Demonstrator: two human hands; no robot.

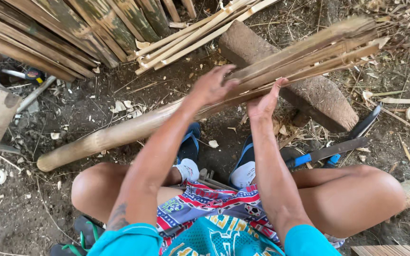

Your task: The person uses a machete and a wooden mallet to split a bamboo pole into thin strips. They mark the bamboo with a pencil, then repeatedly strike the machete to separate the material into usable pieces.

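A long bamboo pole [119,132] lies slanted across the dirt, whole at its lower left end and split into several slats [319,50] at its upper right end. The split end rests on a thick brown log [323,97]. My left hand [209,87] presses on top of the slats where the split begins, fingers curled over them. My right hand [264,102] grips the slats from below just to the right, thumb up. I sit low with both knees spread and my feet in blue sandals [243,163] under the pole.
Stacked bamboo strips [48,33] and pale slats [191,33] lie at the back. A blade with a blue handle [326,152] and a dark knife [364,124] lie right of my feet. A tape measure [34,75] sits at the left. Bamboo chips litter the dirt.
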